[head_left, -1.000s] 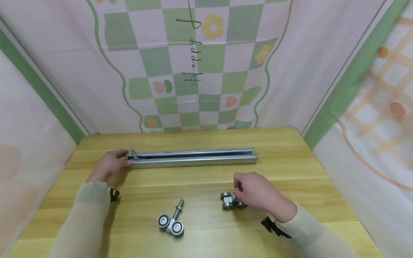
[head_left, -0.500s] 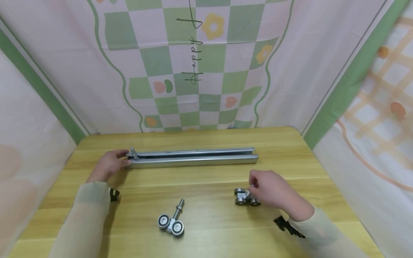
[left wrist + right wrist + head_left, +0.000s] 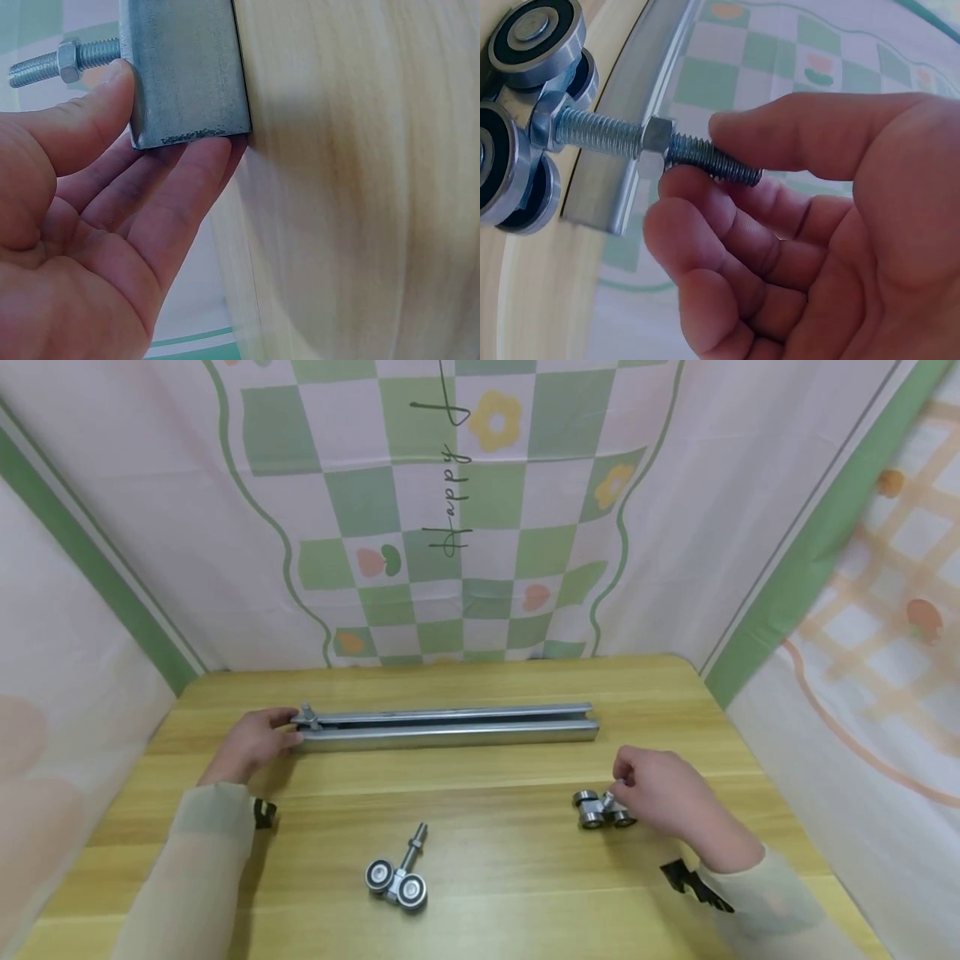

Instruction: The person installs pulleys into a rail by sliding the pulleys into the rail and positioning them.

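Note:
A metal channel track (image 3: 450,739) lies lengthwise across the table, its slot facing up. My left hand (image 3: 253,745) grips the track's left end, thumb on one edge and fingers against the end in the left wrist view. At that end a threaded bolt with a nut (image 3: 69,61) sticks up from the slot. My right hand (image 3: 670,791) pinches the threaded bolt of a roller trolley (image 3: 592,810) between thumb and fingers. Its wheels (image 3: 536,37) hang below the nut (image 3: 656,146), close over the table. A second roller trolley (image 3: 397,881) lies on its side at front centre.
The wooden table (image 3: 495,877) ends at the back against a patterned curtain (image 3: 465,527). Further cloth hangs on the left and right sides. Black straps (image 3: 697,887) show at both sleeves.
My right hand has carried its roller trolley to the right and slightly back across the table. The left hand, the track and the second trolley have stayed in place.

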`<move>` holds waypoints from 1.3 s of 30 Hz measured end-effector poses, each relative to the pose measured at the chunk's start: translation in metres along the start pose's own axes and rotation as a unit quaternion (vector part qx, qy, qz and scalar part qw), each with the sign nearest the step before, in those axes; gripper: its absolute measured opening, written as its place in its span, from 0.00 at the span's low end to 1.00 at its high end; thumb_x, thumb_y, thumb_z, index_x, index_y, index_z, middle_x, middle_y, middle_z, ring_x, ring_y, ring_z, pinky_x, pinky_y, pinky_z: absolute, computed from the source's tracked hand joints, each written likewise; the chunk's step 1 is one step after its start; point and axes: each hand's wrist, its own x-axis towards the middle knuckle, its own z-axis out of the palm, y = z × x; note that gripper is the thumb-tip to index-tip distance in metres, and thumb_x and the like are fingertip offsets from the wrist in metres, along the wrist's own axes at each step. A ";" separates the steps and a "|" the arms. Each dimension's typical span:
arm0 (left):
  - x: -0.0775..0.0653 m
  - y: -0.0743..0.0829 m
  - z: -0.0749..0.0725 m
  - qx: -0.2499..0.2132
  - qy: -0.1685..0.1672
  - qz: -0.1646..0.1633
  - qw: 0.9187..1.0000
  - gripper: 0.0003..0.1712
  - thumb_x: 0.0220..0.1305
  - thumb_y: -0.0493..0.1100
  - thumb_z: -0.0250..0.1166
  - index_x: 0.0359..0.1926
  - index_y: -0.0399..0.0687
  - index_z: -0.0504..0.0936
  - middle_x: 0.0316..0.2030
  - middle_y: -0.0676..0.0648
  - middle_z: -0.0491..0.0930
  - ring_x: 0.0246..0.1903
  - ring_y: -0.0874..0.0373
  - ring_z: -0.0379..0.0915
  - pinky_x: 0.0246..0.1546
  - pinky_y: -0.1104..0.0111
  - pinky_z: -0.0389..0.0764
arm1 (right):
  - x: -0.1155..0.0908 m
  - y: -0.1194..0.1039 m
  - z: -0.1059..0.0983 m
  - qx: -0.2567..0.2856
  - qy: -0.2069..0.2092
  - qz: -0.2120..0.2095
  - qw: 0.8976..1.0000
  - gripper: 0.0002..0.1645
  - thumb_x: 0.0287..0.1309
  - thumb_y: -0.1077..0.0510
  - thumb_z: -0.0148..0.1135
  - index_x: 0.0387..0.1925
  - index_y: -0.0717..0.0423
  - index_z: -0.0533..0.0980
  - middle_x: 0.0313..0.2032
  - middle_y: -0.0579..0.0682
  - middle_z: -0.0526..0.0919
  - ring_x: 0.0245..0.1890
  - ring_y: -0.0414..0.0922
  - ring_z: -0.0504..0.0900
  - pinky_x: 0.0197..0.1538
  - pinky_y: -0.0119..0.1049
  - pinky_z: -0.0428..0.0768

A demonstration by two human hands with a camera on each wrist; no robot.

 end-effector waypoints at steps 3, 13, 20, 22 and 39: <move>0.000 0.001 0.000 -0.002 -0.001 0.000 1.000 0.37 0.71 0.49 0.63 0.73 0.36 0.63 0.70 0.30 0.59 0.68 0.31 0.53 0.64 0.37 0.56 | -0.002 0.005 -0.001 0.004 -0.008 0.009 1.000 0.09 0.60 0.56 0.67 0.34 0.55 0.76 0.24 0.42 0.78 0.21 0.40 0.73 0.25 0.38 0.74; 0.000 0.003 0.000 -0.005 -0.002 -0.003 1.000 0.36 0.71 0.48 0.62 0.73 0.36 0.63 0.70 0.30 0.59 0.68 0.31 0.52 0.64 0.37 0.56 | -0.002 0.017 0.000 0.002 0.023 -0.008 1.000 0.07 0.59 0.58 0.68 0.30 0.53 0.77 0.24 0.41 0.79 0.21 0.40 0.73 0.26 0.40 0.76; 0.000 0.001 0.000 0.006 -0.004 -0.003 1.000 0.37 0.71 0.49 0.63 0.73 0.37 0.63 0.70 0.30 0.59 0.68 0.30 0.53 0.64 0.36 0.55 | -0.002 0.030 -0.008 -0.014 0.048 0.002 0.999 0.06 0.56 0.58 0.69 0.31 0.55 0.79 0.25 0.43 0.81 0.24 0.43 0.75 0.28 0.46 0.77; 0.000 0.001 -0.001 0.008 -0.001 -0.003 1.000 0.37 0.71 0.49 0.63 0.72 0.37 0.64 0.70 0.30 0.60 0.67 0.31 0.54 0.64 0.36 0.55 | -0.002 0.035 -0.009 -0.020 0.058 0.006 0.998 0.06 0.55 0.59 0.69 0.31 0.56 0.79 0.26 0.44 0.82 0.25 0.44 0.77 0.30 0.48 0.78; -0.001 0.001 0.000 -0.001 -0.001 -0.004 1.000 0.36 0.71 0.48 0.63 0.73 0.37 0.64 0.70 0.30 0.61 0.66 0.32 0.56 0.63 0.37 0.57 | 0.005 0.051 -0.008 0.023 0.041 0.025 0.999 0.06 0.61 0.56 0.65 0.34 0.56 0.80 0.26 0.44 0.80 0.26 0.44 0.77 0.31 0.45 0.77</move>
